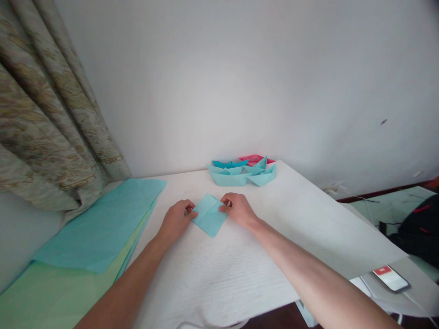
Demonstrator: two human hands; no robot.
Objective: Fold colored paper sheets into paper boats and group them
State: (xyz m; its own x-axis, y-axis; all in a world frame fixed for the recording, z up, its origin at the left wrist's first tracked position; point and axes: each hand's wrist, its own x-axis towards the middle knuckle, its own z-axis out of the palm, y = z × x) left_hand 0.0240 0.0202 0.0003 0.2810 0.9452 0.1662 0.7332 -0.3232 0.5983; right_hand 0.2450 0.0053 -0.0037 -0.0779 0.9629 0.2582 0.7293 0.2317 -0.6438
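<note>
A pale grey wall (219, 77) fills the view behind the white table (318, 228), with a small dark scuff (383, 121) at its right. Folds of a beige patterned curtain (44, 119) hang at the left corner. A dark red skirting strip (377, 193) runs low on the right, above a black bag (418, 228), and the light is soft and even

Home room, not workshop: patterned curtain (44, 114), white table (233, 283), plain wall (219, 77), smartphone (391, 278).
</note>
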